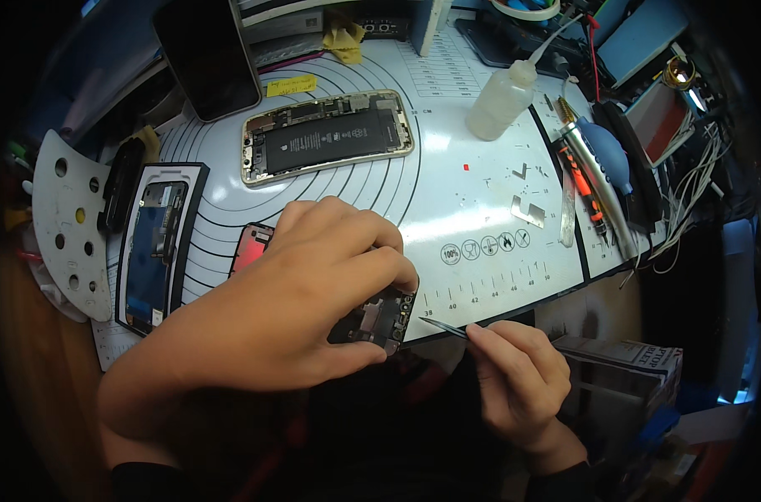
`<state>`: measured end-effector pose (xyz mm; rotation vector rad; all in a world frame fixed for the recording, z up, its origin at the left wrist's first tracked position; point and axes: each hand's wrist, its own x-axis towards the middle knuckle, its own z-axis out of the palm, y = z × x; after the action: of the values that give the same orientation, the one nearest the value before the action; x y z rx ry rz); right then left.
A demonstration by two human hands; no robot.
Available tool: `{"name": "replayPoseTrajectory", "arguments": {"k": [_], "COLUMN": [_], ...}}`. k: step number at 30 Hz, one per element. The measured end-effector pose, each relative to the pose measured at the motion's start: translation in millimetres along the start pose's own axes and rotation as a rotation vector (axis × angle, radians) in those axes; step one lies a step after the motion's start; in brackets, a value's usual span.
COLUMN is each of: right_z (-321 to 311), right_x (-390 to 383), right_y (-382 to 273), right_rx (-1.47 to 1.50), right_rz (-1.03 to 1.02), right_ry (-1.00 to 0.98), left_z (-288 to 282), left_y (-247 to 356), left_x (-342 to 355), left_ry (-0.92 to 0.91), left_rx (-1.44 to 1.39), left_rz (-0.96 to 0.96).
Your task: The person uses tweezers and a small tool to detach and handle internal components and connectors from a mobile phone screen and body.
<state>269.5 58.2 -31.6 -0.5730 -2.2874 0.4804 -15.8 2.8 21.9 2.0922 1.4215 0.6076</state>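
Left grip (313, 276) had the phone screen (386, 320) slanted toward frame's lower right, right grip (521, 376) pinching tweezers (443, 327) just beside it.

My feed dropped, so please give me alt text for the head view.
The left hand grips a phone panel at a white mat's near edge, the right hand holding pointed tweezers beside it. Beyond lies an opened phone, black battery exposed; a squeeze bottle stands at right, a tray with another panel at left.

Phone body (330, 138) behind display panel (389, 316), tray (189, 234) left, bottle (499, 105) right
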Motion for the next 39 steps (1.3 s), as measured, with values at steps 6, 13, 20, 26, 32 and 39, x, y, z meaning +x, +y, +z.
{"name": "replayPoseTrajectory", "arguments": {"k": [6, 13, 20, 26, 32, 39], "right_z": [18.4, 14.7, 18.7, 28.1, 37.6, 39.0], "right_x": [-10.0, -8.7, -11.6, -20.0, -27.3, -27.4], "right_y": [-5.5, -6.4, -13.4, -26.6, -29.6, -28.3], "right_rx": [0.051, 0.039, 0.098, 0.299, 0.399, 0.385], "right_rz": [0.051, 0.021, 0.095, 0.374, 0.46, 0.437], "right_ry": [0.089, 0.079, 0.086, 0.148, 0.226, 0.242], "left_z": [0.2, -1.9, -0.4, -1.0, 0.1, -0.1], "left_y": [-4.1, -2.5, -3.7, -4.8, -6.5, -7.1], "left_x": [3.0, 4.5, 5.6, 6.4, 5.8, 6.2], "left_ry": [-0.037, -0.075, -0.087, -0.109, -0.095, -0.105], "left_rx": [-0.006, -0.029, -0.014, -0.022, -0.024, -0.015], "left_rz": [-0.003, -0.013, -0.005, -0.017, -0.011, -0.012]}}
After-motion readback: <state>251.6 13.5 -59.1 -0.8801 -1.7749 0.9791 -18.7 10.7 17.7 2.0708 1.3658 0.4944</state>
